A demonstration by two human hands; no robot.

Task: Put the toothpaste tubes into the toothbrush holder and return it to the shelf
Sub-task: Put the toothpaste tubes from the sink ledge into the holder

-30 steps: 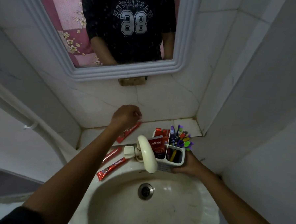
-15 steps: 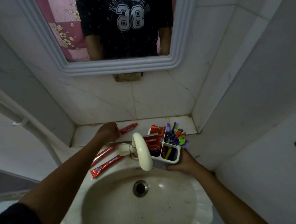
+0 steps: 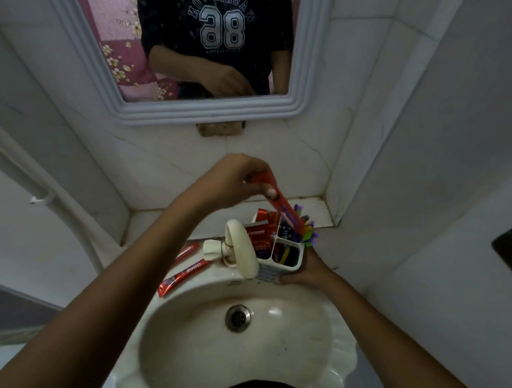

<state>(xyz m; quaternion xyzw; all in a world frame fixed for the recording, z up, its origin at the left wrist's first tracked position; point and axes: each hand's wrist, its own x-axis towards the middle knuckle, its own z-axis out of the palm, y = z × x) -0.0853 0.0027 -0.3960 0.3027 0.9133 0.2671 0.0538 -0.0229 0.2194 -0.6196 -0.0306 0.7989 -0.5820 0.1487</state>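
Observation:
My left hand (image 3: 234,181) grips a red toothpaste tube (image 3: 281,204) by its cap end, tilted down to the right, its flat end over the back compartment of the white toothbrush holder (image 3: 289,264). My right hand (image 3: 307,270) clasps the holder from its right side, on the sink's back rim. The holder has toothbrushes with coloured heads (image 3: 307,229), a Colgate tube (image 3: 258,235) and another red tube (image 3: 267,216) standing in it. Two more red tubes lie on the rim left of the tap: one reading closeup (image 3: 183,277) and one partly hidden behind it (image 3: 186,252).
A cream tap (image 3: 241,246) curves over the basin (image 3: 200,333) right in front of the holder. A tiled ledge (image 3: 313,210) runs along the wall behind the sink. A framed mirror (image 3: 194,110) hangs above. A white pipe (image 3: 41,194) runs along the left wall.
My left hand has picked up the red tube from the ledge and carried it up and right, above the holder. My right hand stays on the holder.

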